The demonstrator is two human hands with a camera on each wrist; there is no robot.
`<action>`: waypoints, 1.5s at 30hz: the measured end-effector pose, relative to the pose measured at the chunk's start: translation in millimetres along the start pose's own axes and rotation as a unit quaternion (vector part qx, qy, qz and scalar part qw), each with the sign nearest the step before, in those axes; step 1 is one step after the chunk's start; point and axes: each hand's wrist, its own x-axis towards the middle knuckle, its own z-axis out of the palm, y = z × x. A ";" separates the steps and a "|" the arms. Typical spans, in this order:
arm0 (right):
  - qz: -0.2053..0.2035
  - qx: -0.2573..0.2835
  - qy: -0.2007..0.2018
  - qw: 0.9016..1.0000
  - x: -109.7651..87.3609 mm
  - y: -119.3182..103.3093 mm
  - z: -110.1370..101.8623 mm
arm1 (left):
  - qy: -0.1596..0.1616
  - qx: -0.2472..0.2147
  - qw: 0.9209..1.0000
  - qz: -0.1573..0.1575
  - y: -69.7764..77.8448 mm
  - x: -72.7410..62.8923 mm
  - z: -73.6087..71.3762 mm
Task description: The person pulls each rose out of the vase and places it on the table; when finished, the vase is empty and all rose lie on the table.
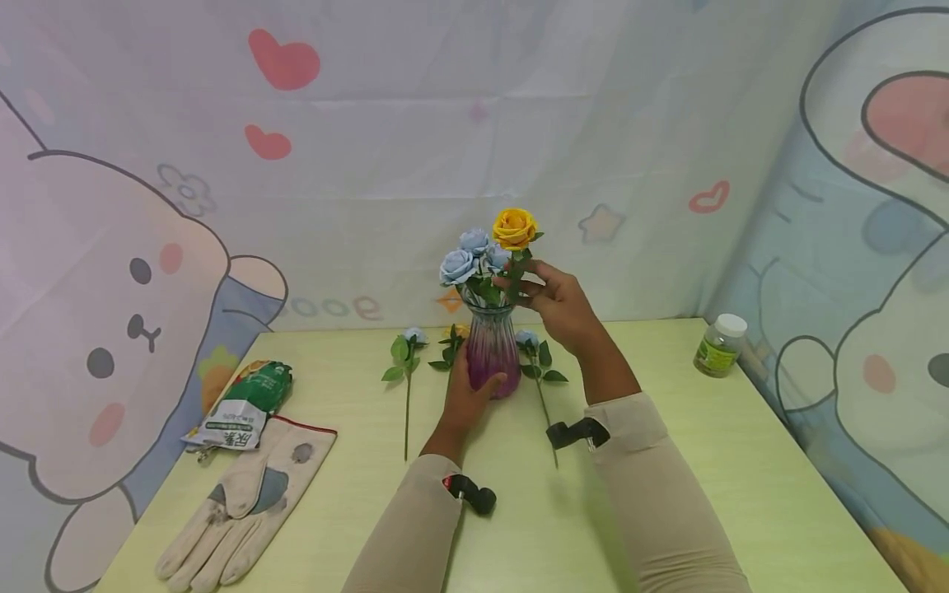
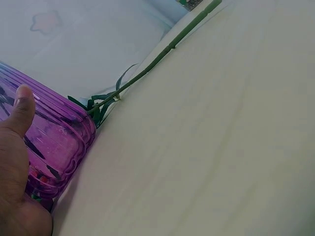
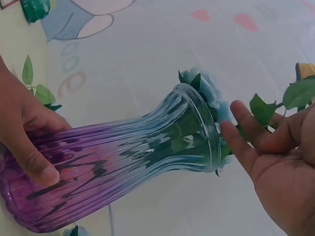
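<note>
A ribbed glass vase [image 1: 493, 354], purple below and bluish above, stands on the table and holds several light-blue roses [image 1: 457, 267]. My left hand [image 1: 463, 395] grips its lower part, the thumb across the front. At the vase's mouth, my right hand [image 1: 559, 301] holds the leafy upper stem of a yellow rose [image 1: 515, 228] between thumb and fingers. In the right wrist view, the fingers partly hide that stem by the glass rim [image 3: 211, 132]. Dark stems show through the vase wall [image 2: 54, 132] in the left wrist view.
Loose blue roses lie left [image 1: 400, 360] and right [image 1: 544, 373] of the vase, and a yellow rose [image 1: 461, 330] lies partly hidden behind it. A work glove [image 1: 252, 494] and a green-and-white packet [image 1: 248, 403] lie left. A white-capped jar [image 1: 719, 346] stands far right.
</note>
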 end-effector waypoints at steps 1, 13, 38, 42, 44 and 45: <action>0.000 0.002 0.002 1.000 0.4 -0.3 0.7 | 0.000 -0.001 1.000 0.001 -0.5 0.4 0.1; -0.017 -0.068 0.138 0.988 0.3 4.4 5.8 | 0.003 -0.011 1.000 0.007 -0.9 0.5 1.9; -0.013 0.017 0.297 0.955 4.2 13.5 23.8 | 0.004 -0.013 1.000 0.015 -0.8 2.1 2.4; -0.007 0.054 0.321 0.945 3.3 10.5 26.7 | 0.001 -0.014 1.000 0.014 -1.0 1.9 1.9; 0.007 0.053 0.323 0.945 3.5 9.0 27.9 | 0.001 -0.014 1.000 0.013 -1.3 1.7 1.6; 0.020 0.044 0.323 0.945 3.6 8.3 28.4 | 0.000 -0.013 1.000 0.012 -1.5 1.6 1.5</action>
